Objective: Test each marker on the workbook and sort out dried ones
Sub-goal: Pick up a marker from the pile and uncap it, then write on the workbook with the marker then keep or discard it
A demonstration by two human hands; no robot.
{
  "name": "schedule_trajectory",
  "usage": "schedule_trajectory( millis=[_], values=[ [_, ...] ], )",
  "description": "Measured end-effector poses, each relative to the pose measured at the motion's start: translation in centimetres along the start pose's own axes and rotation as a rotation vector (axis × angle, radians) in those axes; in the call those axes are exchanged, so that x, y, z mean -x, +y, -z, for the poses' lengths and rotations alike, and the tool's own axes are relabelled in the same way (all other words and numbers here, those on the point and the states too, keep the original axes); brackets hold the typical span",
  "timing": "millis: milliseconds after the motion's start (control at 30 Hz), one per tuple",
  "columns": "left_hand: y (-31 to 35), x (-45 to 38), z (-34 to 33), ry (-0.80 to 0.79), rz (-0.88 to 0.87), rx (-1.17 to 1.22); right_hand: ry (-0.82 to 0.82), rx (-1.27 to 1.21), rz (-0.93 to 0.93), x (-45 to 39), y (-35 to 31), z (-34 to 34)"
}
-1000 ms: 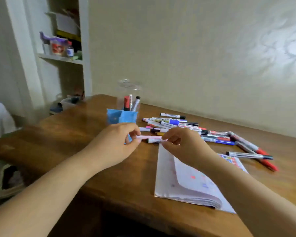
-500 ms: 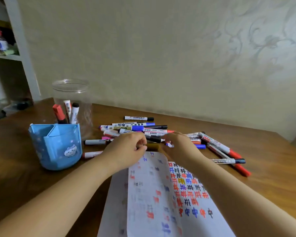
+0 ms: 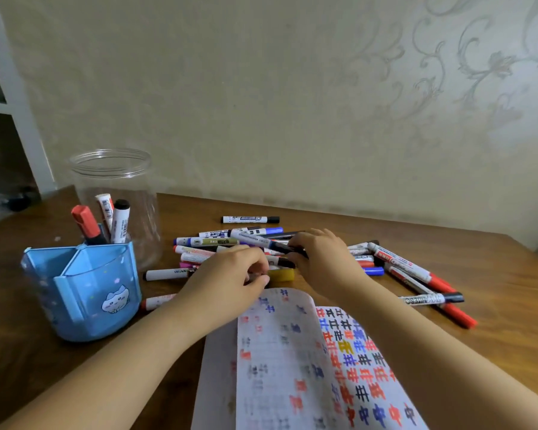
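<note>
- Nearest the camera is the workbook (image 3: 308, 367), open and already full of red, blue and black test marks. Free space looks tight, so a faint new stroke could get lost among the old ones and a dried marker might pass as fine.
- Just past the workbook's top edge, the left hand (image 3: 230, 274) is curled with fingertips pinched together. Can't tell what it's pinching, maybe a cap. If it is a cap and it gets dropped into the pile, good luck matching it again.
- Right beside it, also just beyond the workbook, the right hand (image 3: 320, 259) grips a dark-ended marker (image 3: 264, 242) lying across the heap. Dragging it out sideways could roll its neighbours.
- The marker pile (image 3: 292, 252) spreads beyond the workbook and off to its right. Nothing separates tested from untested, so mix-ups seem likely.
- Left of the workbook is the blue pen holder (image 3: 81, 290) with three markers standing in it; the left forearm passes close and could tip it.
- Behind the holder, farther from the workbook, stands a clear jar (image 3: 115, 181). It looks light, so it's easy to knock over.
</note>
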State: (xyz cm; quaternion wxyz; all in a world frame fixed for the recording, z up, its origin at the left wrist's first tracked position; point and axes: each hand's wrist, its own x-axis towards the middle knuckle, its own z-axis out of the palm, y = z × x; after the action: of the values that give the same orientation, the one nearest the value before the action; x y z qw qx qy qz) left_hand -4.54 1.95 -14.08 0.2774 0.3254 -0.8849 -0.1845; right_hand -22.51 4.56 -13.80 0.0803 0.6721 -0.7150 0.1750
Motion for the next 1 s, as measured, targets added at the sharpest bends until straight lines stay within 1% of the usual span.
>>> schedule_trajectory(
  millis=[100, 200, 267, 300, 400, 467, 567, 667, 800, 933, 1000],
  values=[
    [1.8, 0.0, -0.4, 0.052, -0.086, -0.023, -0.056, -0.082, -0.107, 2.5, 0.5, 2.7],
    [4.0, 0.2, -1.4, 0.138, -0.279, -0.217, -0.144, -0.033, -0.064, 6.1, 0.6, 4.9],
    [5.3, 0.4, -2.5, 0.147, -0.365, -0.364, -0.199, -0.029, -0.034, 8.6, 0.7, 5.4],
    [6.1, 0.7, -3.1, 0.09, -0.366, -0.388, -0.22, -0.038, -0.027, 9.7, 0.9, 5.5],
    [7.3, 1.5, -5.1, -0.046, -0.303, -0.359, -0.245, -0.045, 0.011, 12.3, 1.8, 5.3],
    [8.1, 2.0, -5.9, -0.092, -0.302, -0.372, -0.237, 0.038, 0.063, 13.4, 2.4, 5.0],
    [8.1, 2.8, -6.7, -0.174, -0.293, -0.308, -0.225, 0.207, 0.164, 14.5, 3.1, 4.4],
    [7.2, 3.1, -6.9, -0.239, -0.283, -0.241, -0.24, 0.223, 0.247, 14.8, 3.7, 3.8],
    [6.3, 3.1, -6.8, -0.292, -0.27, -0.19, -0.206, 0.198, 0.328, 14.3, 3.8, 3.2],
    [6.1, 2.7, -6.4, -0.327, -0.255, -0.192, -0.169, 0.18, 0.342, 13.8, 4.0, 2.8],
    [6.2, 2.3, -6.1, -0.308, -0.254, -0.2, -0.136, 0.15, 0.325, 13.7, 4.2, 2.9]
  ],
)
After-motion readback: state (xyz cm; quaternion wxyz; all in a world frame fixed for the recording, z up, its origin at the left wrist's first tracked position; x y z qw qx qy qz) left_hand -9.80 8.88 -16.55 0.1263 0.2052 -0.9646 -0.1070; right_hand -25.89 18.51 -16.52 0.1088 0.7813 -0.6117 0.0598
